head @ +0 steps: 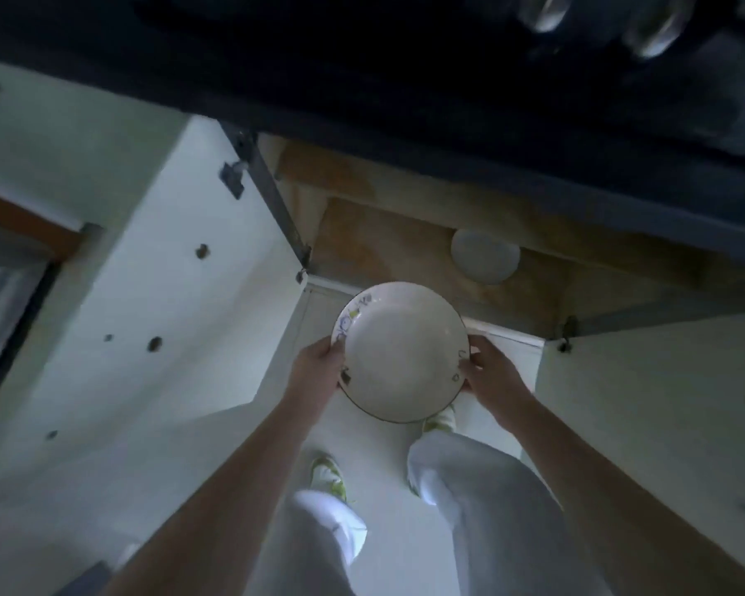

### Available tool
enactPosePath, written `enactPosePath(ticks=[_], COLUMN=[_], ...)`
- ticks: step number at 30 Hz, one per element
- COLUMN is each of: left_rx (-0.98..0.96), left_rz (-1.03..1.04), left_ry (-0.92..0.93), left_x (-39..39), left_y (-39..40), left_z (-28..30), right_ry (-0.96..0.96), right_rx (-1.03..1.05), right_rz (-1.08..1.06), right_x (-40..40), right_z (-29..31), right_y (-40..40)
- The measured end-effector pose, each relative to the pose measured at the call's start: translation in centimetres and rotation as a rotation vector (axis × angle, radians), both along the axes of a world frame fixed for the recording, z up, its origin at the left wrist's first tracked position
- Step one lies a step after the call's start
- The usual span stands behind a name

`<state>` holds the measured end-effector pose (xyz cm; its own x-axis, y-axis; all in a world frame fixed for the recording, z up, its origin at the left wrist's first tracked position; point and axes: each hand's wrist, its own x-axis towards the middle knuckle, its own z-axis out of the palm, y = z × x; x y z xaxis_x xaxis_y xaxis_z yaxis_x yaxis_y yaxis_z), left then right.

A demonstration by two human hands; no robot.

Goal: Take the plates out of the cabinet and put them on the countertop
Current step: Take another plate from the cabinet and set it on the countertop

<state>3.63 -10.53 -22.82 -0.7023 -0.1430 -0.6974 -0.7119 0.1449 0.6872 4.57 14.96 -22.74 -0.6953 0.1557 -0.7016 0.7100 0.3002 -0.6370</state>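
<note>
Both hands, left hand [319, 367] and right hand [489, 374], grip opposite rims of a white plate [405, 352], each grip clenched on its edge, likely to keep it level. It hangs just outside the open cabinet [405, 234], where another plate [484, 255] rests on the shelf, below the dark table [362, 71] edge.

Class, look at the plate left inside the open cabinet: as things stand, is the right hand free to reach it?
Probably not yet. The right hand and the left hand both grip the white plate. The way to the plate in the cabinet itself looks open.
</note>
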Motion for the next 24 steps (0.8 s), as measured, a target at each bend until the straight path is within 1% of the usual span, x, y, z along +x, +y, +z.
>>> enactPosePath(ticks=[2, 4, 7, 10, 12, 14, 16, 19, 22, 24], left_rx=[-0.046, -0.108, -0.154, -0.276, -0.309, -0.286, -0.27, -0.306, -0.296, -0.272], left_rz=[-0.088, -0.154, -0.247, -0.401, -0.44, -0.46, -0.46, -0.479, -0.519, -0.515], left_ry=[0.033, 0.063, 0.111, 0.204, 0.267, 0.302, 0.342, 0.42, 0.452, 0.437], left_x=[2.4, 4.2, 5.3, 6.0, 6.5, 6.8, 7.1, 6.7, 6.1, 5.4], left_y=[-1.2, -2.9, -5.0, -5.3, -5.4, -5.5, -5.8, -6.0, -5.9, -5.7], left_z=[4.5, 9.1, 16.5, 22.6, 25.8, 28.5, 30.4, 32.9, 35.7, 37.1], right_ry=[0.006, 0.032, 0.091, 0.111, 0.131, 0.164, 0.215, 0.303, 0.341, 0.384], right_rx=[0.053, 0.046, 0.016, 0.03, 0.054, 0.094, 0.127, 0.216, 0.259, 0.246], right_rz=[0.066, 0.098, 0.07, 0.055, 0.051, 0.044, 0.056, 0.099, 0.113, 0.11], right_x=[2.2, 4.0, 6.7, 9.2, 10.4, 11.0, 11.1, 10.6, 10.3, 10.0], right_z=[5.6, 10.8, 17.3, 22.5, 25.0, 27.1, 29.0, 31.7, 33.9, 35.5], right_y=[-0.6, -1.6, -3.0, -3.6, -3.6, -3.5, -3.6, -3.8, -3.7, -3.3])
